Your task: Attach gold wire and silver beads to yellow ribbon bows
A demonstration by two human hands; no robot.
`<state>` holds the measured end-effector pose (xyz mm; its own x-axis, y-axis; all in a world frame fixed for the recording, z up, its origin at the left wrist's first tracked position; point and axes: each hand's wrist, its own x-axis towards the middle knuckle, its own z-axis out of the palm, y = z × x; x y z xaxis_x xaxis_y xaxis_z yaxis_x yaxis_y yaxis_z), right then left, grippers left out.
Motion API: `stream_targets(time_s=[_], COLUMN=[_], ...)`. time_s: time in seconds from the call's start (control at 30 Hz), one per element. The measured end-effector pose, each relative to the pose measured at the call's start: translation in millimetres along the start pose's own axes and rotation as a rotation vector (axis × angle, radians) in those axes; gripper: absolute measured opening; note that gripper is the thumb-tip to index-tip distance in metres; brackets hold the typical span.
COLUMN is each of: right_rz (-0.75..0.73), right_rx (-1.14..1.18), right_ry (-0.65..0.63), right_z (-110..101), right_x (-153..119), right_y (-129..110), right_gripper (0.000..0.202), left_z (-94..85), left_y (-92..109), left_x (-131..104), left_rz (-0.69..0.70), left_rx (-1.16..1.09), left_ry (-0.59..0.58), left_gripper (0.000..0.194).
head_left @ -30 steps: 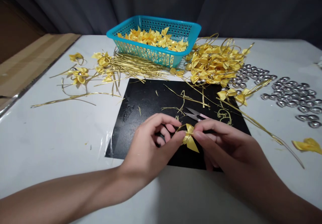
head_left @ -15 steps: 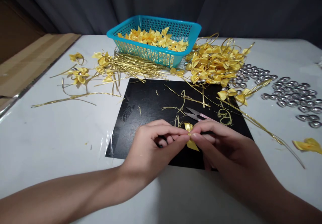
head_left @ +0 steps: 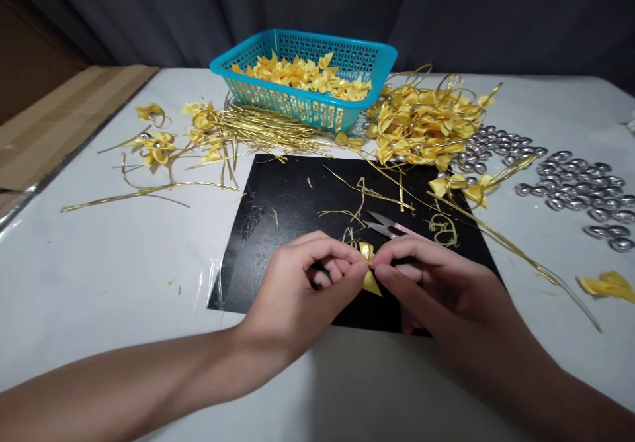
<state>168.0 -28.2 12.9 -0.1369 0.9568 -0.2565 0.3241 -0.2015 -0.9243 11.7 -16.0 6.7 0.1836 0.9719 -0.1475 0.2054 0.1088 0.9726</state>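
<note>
Pinched by the fingertips of both the left hand [head_left: 292, 296] and right hand [head_left: 461, 296], the bow [head_left: 371, 284] is held above the mat's [head_left: 292, 194] near side, where its folds could be loosened by uneven pulling or a slackened grip.

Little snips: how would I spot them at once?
On the white table lies a black mat. The snips rest on it, just beyond the right hand. Their grey, V-spread blades set them apart from the thin gold strands around them.
</note>
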Motion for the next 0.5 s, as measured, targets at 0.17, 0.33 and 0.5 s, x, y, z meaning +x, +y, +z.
stream_targets(time_s=[0.17,0.33,0.5], right_rz=[0.022,-0.227,-0.243], right_rx=[0.000,-0.203,-0.224], right_ry=[0.002,-0.060,-0.059], right_z=[0.2,-1.0,-0.9], right_x=[0.2,4.8,6.0], right_y=[-0.1,3.3,3.6], right_gripper=[0.017,0.011,0.010], left_z=[-0.8,-1.4,-3.1], left_y=[2.0,1.9,3.2], left_x=[0.5,1.1,-1.0], left_rz=[-0.057,-0.093,-0.077], left_rx=[-0.107,-0.123,-0.151], left_ry=[-0.055,-0.137,-0.160], left_gripper=[0.011,0.016,0.014])
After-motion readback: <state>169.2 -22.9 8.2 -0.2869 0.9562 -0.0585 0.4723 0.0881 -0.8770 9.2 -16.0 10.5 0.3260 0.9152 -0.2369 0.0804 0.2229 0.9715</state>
